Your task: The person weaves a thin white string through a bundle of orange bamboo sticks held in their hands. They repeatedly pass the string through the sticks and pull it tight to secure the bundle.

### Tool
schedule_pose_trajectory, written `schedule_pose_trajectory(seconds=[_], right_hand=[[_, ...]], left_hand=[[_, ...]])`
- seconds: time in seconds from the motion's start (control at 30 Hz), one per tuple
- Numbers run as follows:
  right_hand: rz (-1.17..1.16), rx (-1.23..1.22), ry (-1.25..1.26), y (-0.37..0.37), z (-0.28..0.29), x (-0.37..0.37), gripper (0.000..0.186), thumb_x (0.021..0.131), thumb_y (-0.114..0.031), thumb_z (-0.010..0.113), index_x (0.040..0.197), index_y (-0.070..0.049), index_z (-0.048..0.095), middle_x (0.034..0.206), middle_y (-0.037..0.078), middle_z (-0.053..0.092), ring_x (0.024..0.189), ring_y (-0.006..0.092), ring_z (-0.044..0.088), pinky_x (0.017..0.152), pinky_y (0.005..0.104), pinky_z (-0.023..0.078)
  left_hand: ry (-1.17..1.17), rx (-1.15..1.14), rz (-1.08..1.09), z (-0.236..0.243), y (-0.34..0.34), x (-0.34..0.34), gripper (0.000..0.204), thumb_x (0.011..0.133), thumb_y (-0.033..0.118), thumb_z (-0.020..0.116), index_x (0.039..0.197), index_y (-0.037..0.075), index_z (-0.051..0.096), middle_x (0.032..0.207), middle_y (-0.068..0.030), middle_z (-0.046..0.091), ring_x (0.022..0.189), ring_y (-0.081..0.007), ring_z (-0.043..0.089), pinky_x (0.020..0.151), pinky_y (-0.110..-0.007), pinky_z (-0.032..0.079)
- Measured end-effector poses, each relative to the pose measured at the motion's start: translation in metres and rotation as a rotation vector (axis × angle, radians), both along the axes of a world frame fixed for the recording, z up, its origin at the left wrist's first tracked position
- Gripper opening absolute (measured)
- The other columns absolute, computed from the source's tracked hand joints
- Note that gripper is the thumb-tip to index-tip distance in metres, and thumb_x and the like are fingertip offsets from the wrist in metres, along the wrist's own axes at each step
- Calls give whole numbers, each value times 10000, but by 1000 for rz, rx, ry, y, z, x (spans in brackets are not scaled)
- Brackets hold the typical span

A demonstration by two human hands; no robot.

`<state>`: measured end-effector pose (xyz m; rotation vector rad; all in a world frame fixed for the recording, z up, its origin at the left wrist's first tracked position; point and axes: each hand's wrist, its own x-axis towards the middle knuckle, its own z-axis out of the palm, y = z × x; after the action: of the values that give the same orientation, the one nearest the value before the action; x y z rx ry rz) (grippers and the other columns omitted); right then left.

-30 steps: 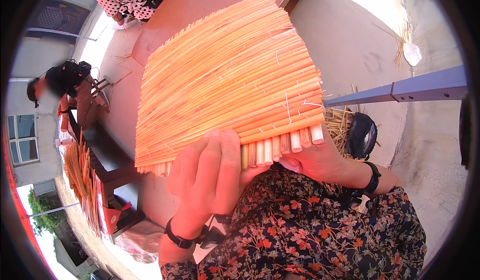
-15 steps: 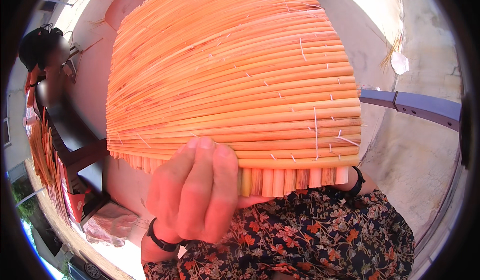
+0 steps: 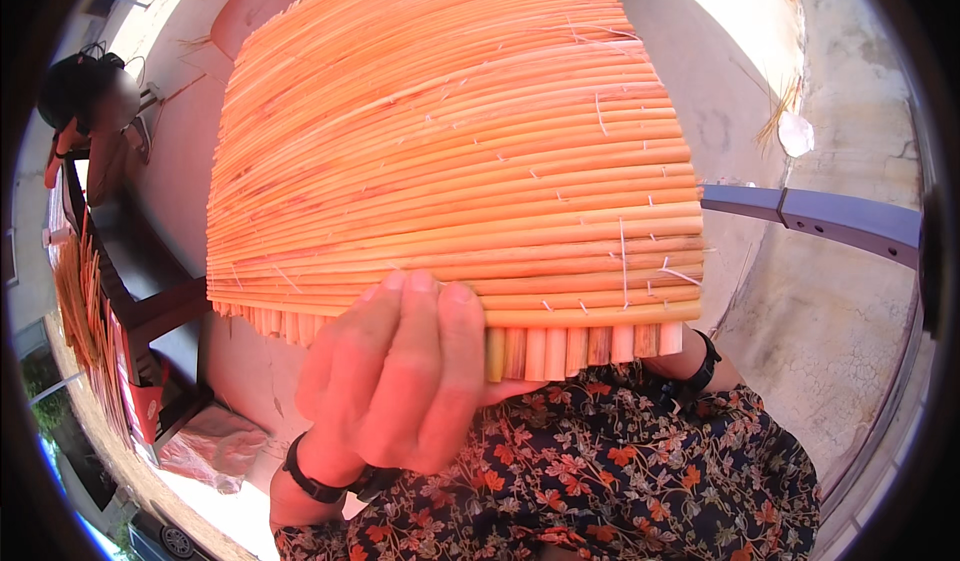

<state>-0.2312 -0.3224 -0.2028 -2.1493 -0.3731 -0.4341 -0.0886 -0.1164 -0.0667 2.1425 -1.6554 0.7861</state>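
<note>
A broad mat of straw-coloured reeds (image 3: pixel 450 161), laid side by side and stitched with short white threads, fills the middle of the view. Its near edge faces me, and under it show the cut ends of a crosswise layer of reeds (image 3: pixel 580 353). My left hand (image 3: pixel 400 371) is closed over that near edge, three fingertips pressed on the top reeds and the thumb out of sight underneath. Behind the mat's near right corner my right hand is hidden; only its wrist with a black band (image 3: pixel 705 361) shows.
A grey metal bar (image 3: pixel 840 223) juts in from the right. At the left stands a dark bench-like frame (image 3: pixel 150 301) beside a bundle of loose reeds (image 3: pixel 85 311). Another person (image 3: pixel 95 111) is at the far left. A crumpled plastic sheet (image 3: pixel 215 446) lies on the floor.
The mat has shifted slightly left in view, its near right corner a little higher. My left hand keeps its hold. The other person's arm at the far left has moved.
</note>
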Motion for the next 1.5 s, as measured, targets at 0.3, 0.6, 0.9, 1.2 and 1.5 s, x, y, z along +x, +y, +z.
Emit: schedule_pose_trajectory(seconds=[0.3,0.6,0.9,1.2,1.5], right_hand=[[118,68,185,1,-3,-17,473,827,-314,755,1244,-104,681,1311,120,635,1185,356,598,1037,503,450],[174,690,254,32,73,50,303,892,-122,728,1185,-97,652,1122,89,659,979,222,634,813,376,511],[151,1508,449,58,120,46,160,961,-63,674,1108,-53,611,872,87,673,592,87,558,466,226,413],[-30,1329,439,44,73,25,61,1016,-81,588,979,-34,600,783,61,620,511,87,496,408,237,331],[-113,55,57,32,53,13,364,865,-189,765,1191,-78,648,1138,100,661,1011,304,639,888,411,504]], left_hand=[[56,0,8,-4,10,-2,617,1032,521,513,1035,-77,669,914,-170,687,791,-318,705,627,-368,575],[-145,-151,-10,42,10,31,556,1018,463,560,914,-65,702,789,-143,677,670,-260,672,565,-312,576],[-124,-77,1,75,13,14,474,949,432,672,970,-40,704,826,-111,681,724,-248,686,611,-322,579],[17,-131,136,16,10,-22,430,913,428,693,1007,10,723,897,-86,683,816,-227,685,665,-308,551],[45,-156,153,-8,33,-29,326,930,351,680,1031,44,724,956,-79,680,845,-234,675,703,-321,555]])
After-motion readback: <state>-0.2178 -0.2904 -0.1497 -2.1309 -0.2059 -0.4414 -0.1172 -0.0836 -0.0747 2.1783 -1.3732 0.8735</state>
